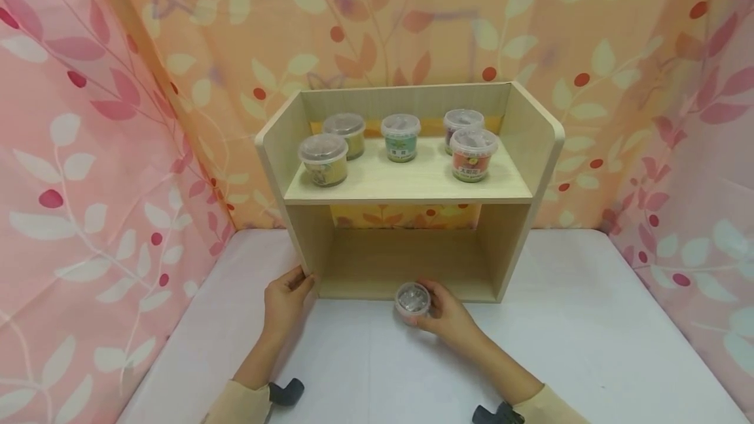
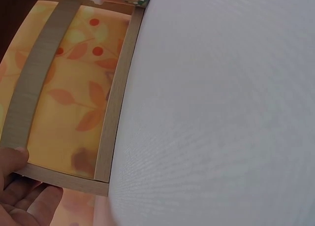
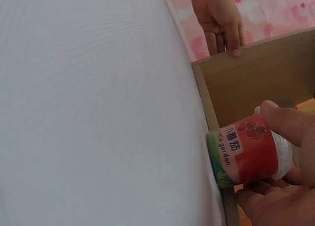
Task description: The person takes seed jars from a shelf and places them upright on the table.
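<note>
Gripping the red cup point(image 3: 253, 151), lid point(image 1: 412, 297) up, axis apparently upright, is the right hand point(image 1: 450, 322); the left hand point(image 1: 285, 300) pinches the shelf point(image 1: 406, 201).

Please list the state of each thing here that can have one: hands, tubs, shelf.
Shelf, standing upright on the table
Left hand, gripping the shelf's left side
Lower tub, lid on, roughly upright
Right hand, gripping the lower tub
Front left tub, lidded, upright
Back left tub, lidded, upright
Middle tub, lidded, upright
Front right tub, lidded, upright
Back right tub, lidded, upright
</note>
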The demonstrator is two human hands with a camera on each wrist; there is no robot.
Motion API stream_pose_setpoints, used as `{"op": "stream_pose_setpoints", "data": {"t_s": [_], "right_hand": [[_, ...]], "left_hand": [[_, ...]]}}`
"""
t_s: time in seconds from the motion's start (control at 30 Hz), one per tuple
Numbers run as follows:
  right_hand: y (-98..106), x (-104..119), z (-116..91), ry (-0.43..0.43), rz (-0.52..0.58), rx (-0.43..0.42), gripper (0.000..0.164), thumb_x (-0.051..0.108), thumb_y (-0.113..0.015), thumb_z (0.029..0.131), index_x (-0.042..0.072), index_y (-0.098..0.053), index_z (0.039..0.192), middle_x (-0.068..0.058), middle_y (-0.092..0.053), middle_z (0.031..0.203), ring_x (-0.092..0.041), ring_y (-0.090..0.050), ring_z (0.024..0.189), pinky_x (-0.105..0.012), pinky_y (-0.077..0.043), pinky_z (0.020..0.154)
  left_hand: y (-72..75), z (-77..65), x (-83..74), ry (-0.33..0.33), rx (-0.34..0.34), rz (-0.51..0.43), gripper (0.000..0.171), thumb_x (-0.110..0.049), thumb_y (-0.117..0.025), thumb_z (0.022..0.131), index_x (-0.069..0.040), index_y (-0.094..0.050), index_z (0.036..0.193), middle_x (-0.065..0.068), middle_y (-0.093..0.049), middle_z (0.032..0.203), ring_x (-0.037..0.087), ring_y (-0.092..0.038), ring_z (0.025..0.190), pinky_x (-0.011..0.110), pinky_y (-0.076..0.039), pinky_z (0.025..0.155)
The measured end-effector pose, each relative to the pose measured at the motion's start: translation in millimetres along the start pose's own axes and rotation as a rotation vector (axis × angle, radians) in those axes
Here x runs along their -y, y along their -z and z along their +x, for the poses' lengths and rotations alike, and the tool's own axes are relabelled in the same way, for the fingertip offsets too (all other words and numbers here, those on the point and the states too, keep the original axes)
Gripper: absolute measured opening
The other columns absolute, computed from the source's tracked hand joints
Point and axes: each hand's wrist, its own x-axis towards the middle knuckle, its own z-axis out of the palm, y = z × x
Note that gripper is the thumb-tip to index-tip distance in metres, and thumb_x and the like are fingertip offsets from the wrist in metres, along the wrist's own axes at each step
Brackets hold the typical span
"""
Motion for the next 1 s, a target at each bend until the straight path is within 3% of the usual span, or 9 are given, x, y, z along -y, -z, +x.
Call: {"op": "stream_pose_setpoints", "data": {"t_s": [0.27,0.43,0.57,0.8,1.0], "right_hand": [[6.9,28.3,-5.8,0.028,-0.176,-0.037,0.095,0.026,-0.092,0.078,0.007,-0.039,0.155,-0.012,-0.049,0.155,-0.035,-0.046,0.143,-0.056,-0.037,0.117],[16.6,62.4,-13.0,0.154,-0.206,-0.007,0.094,0.026,-0.089,0.081,0.011,-0.036,0.158,-0.011,-0.045,0.157,-0.034,-0.044,0.144,-0.049,-0.039,0.116],[24.2,96.3,-14.7,0.248,-0.239,0.014,0.088,0.025,-0.088,0.082,0.018,-0.041,0.156,-0.001,-0.049,0.155,-0.024,-0.045,0.144,-0.046,-0.038,0.118],[40.4,165.0,-17.3,0.348,-0.258,0.045,0.079,0.021,-0.085,0.086,0.019,-0.045,0.153,0.006,-0.053,0.151,-0.015,-0.047,0.142,-0.040,-0.040,0.118],[54.7,216.5,-8.5,0.426,-0.300,-0.003,0.077,0.017,-0.084,0.087,0.013,-0.045,0.152,-0.001,-0.055,0.151,-0.019,-0.050,0.140,-0.041,-0.041,0.117]], "left_hand": [[1.0,-1.3,1.2,-0.009,0.011,-0.014,0.030,-0.005,-0.075,0.093,0.006,-0.072,0.121,0.021,-0.074,0.117,0.028,-0.072,0.106,0.016,-0.058,0.082],[0.5,-0.7,2.6,-0.004,0.010,-0.032,0.030,-0.005,-0.076,0.093,0.006,-0.072,0.121,0.021,-0.074,0.116,0.029,-0.073,0.106,0.017,-0.058,0.082],[-0.2,0.4,1.2,-0.006,0.006,-0.018,0.030,-0.005,-0.075,0.093,0.006,-0.071,0.121,0.021,-0.073,0.118,0.032,-0.072,0.108,0.015,-0.057,0.082],[3.3,-8.9,-31.9,-0.008,0.031,0.033,0.029,-0.001,-0.072,0.095,0.010,-0.069,0.121,0.025,-0.072,0.117,0.037,-0.072,0.107,0.017,-0.057,0.083],[2.3,-2.2,-4.9,-0.019,0.022,0.021,0.032,-0.008,-0.074,0.095,0.005,-0.070,0.123,0.021,-0.072,0.119,0.032,-0.072,0.108,0.014,-0.056,0.082]]}}
